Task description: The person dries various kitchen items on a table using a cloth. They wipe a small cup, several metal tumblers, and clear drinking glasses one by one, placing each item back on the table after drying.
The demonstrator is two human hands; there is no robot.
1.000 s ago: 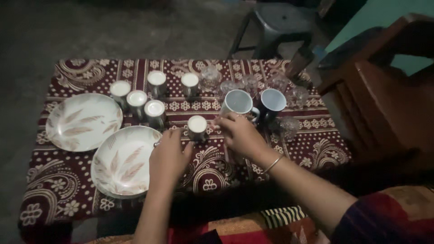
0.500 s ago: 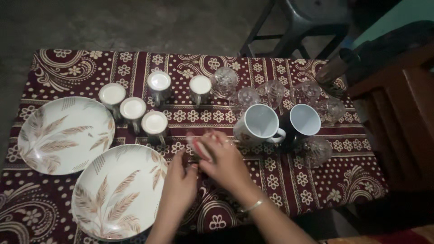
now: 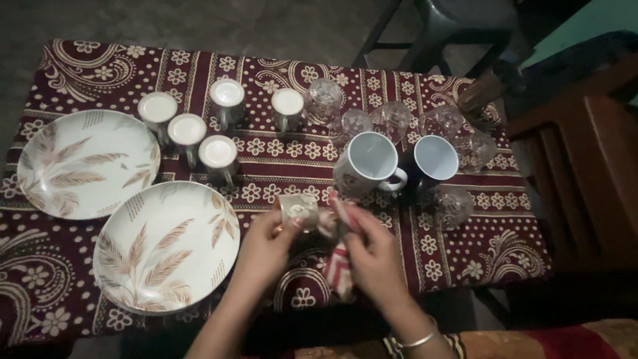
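Gripping patterned ceramic cup [image 3: 297, 210], striped cloth [image 3: 339, 262].

Small cup [image 3: 297, 210]: pale, patterned side, tipped on its side and lifted off the cloth, just in front of the white mug [image 3: 367, 164].
Cloth [image 3: 338, 262]: red-and-white striped, crumpled, one end at the cup's mouth, the rest hanging down below the mug.

My left hand [image 3: 262, 242] grips small cup [image 3: 297, 210] tipped sideways; my right hand [image 3: 375, 256] holds red-white cloth [image 3: 339, 266] against it, near tabletop [image 3: 465, 266] front edge.
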